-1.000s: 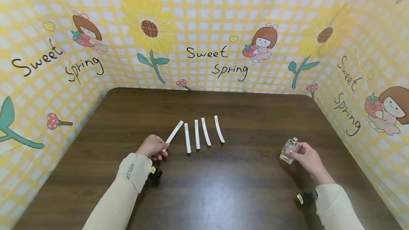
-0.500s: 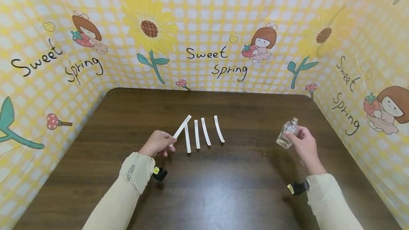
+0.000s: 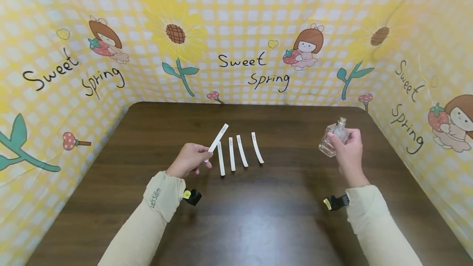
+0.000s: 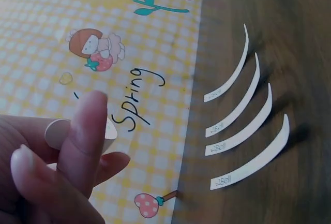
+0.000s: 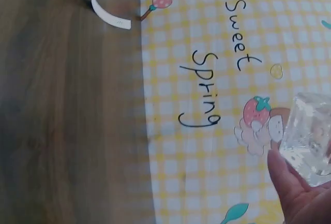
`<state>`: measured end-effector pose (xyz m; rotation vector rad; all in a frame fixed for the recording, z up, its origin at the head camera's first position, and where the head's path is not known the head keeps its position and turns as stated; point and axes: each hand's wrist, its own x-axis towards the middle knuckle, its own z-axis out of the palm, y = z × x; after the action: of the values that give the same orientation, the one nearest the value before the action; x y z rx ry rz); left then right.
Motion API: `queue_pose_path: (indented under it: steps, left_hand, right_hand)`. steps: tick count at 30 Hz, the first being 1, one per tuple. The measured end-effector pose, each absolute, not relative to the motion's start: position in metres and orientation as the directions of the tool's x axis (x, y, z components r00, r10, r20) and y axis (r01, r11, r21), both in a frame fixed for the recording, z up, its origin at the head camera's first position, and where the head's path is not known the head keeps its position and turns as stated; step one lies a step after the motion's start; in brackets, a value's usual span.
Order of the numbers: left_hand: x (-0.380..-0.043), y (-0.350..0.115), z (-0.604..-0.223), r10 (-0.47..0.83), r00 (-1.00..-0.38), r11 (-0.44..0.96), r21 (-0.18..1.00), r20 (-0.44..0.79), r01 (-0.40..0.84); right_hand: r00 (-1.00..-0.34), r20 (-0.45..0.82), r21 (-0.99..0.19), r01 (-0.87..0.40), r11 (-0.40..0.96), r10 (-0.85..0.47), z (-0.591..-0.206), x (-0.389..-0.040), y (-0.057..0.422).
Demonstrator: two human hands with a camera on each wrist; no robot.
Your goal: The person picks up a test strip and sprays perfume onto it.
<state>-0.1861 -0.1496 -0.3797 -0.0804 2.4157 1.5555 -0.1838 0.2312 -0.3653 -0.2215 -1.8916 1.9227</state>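
Note:
My left hand (image 3: pixel 191 159) pinches a white paper test strip (image 3: pixel 219 137) near its lower end, its printed end pointing up and away. In the left wrist view the fingers (image 4: pixel 85 131) cover most of this strip. On my right, the right hand (image 3: pixel 348 151) grips a clear glass perfume bottle (image 3: pixel 328 144), thumb across its front and spray nozzle up, tilted a little. The bottle's base (image 5: pixel 310 136) shows in the right wrist view. Several more curved test strips (image 3: pixel 232 154) lie side by side between the hands, and the held strip overlaps the leftmost in the head view.
The dark wooden table (image 3: pixel 258 204) spreads under both arms. A yellow checked cloth (image 3: pixel 236 24) with flowers and lettering walls in its back and sides. Each wrist carries a small black camera, one of them (image 3: pixel 336 202) at the right sleeve.
The left hand has moved up and to the right with its strip. The right hand has raised the bottle, bringing it farther back and slightly left. The lying strips stay in place.

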Motion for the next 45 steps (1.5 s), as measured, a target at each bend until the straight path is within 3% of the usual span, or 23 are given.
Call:
queue_pose_path:
  steps: [5, 15, 27, 45]
  left_hand:
    - [-0.185, -0.147, -0.374, 0.078, -0.964, 0.398, 0.895, -0.253, -0.202]
    - [-0.181, -0.138, -0.366, 0.067, -0.972, 0.320, 0.927, -0.226, -0.194]
    - [-0.182, -0.126, -0.358, 0.112, -0.973, 0.265, 0.950, -0.200, -0.164]
    - [-0.174, -0.123, -0.352, 0.145, -0.973, 0.252, 0.958, -0.178, -0.137]
  right_hand:
    - [-0.918, 0.191, -0.981, -0.191, 0.034, 0.348, -0.360, -0.189, 0.217]
    - [-0.948, 0.296, -0.939, -0.267, 0.217, 0.116, -0.360, -0.199, 0.183]
    - [-0.853, 0.502, -0.705, -0.497, 0.506, -0.140, -0.361, -0.208, 0.133]
    - [-0.776, 0.595, -0.576, -0.592, 0.563, -0.208, -0.366, -0.214, 0.108]
